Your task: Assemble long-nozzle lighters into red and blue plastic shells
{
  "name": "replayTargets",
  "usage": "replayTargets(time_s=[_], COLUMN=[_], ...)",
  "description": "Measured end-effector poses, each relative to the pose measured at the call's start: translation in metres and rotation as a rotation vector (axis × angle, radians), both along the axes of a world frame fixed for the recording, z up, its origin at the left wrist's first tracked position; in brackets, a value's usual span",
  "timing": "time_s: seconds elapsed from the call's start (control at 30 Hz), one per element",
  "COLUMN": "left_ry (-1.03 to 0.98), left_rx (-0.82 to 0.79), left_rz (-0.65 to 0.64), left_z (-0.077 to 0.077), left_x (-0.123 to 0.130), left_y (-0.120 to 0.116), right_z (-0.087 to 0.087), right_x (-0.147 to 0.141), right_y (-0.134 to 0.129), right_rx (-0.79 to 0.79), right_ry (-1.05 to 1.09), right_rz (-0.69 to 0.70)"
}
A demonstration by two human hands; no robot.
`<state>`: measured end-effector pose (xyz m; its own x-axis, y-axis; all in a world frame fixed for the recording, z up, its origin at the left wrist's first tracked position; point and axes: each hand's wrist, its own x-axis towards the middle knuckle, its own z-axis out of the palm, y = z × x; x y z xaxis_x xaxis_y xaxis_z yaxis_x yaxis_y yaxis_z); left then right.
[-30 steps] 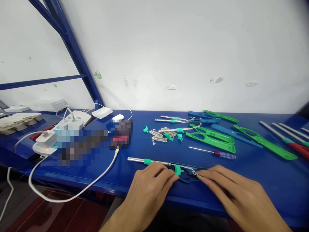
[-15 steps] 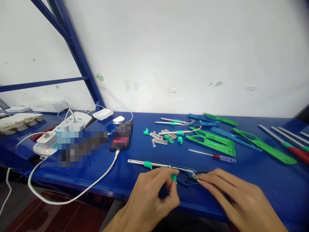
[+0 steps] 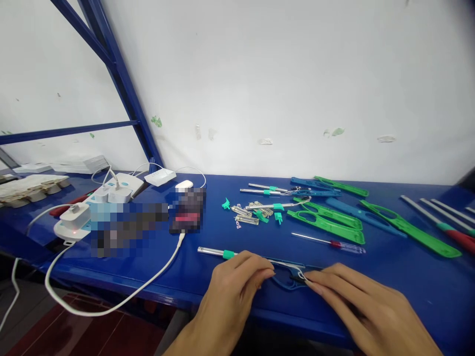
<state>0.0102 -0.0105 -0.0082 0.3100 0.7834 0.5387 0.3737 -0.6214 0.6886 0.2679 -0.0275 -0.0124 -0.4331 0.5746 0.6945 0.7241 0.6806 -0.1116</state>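
Observation:
In front of me lies a blue half-shell of a long-reach lighter (image 3: 285, 285), with a metal tube (image 3: 210, 250) along it that sticks out to the left. A teal collar (image 3: 228, 254) sits round the tube. My left hand (image 3: 241, 282) is closed in a pinch over the shell's middle; its fingertips hide the small teal trigger seen between them earlier. With its fingertips together, my right hand (image 3: 359, 296) grips the black igniter (image 3: 298, 280) at the handle opening. A white wire (image 3: 301, 273) loops beside that igniter.
Behind lie a screwdriver (image 3: 345, 246), green half-shells (image 3: 326, 226), blue half-shells (image 3: 361, 212), clear small parts (image 3: 247, 218) and loose teal triggers (image 3: 226, 203). Red-handled lighters (image 3: 458, 235) are at right. At left are a phone (image 3: 187, 210), a charging cable (image 3: 111, 309) and power strips (image 3: 70, 231).
My left hand has turned and lowered slightly onto the shell, and the teal trigger in its fingers has gone out of sight. My right hand has barely moved.

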Motion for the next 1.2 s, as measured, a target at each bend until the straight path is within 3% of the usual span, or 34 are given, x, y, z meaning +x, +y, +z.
replayTargets(time_s=[0.73, 0.87, 1.2], left_ry=[-0.086, -0.071, 0.056], left_rx=[-0.002, 0.032, -0.096], left_rz=[0.049, 0.019, -0.077], left_z=[-0.002, 0.001, 0.006], left_x=[0.004, 0.005, 0.016], left_y=[-0.003, -0.002, 0.012], right_z=[0.000, 0.001, -0.002], right_x=[-0.001, -0.002, -0.002], right_y=[-0.001, -0.002, -0.004], right_rx=[-0.034, -0.038, -0.129], right_ry=[0.022, 0.019, 0.063], right_rz=[-0.009, -0.019, -0.035])
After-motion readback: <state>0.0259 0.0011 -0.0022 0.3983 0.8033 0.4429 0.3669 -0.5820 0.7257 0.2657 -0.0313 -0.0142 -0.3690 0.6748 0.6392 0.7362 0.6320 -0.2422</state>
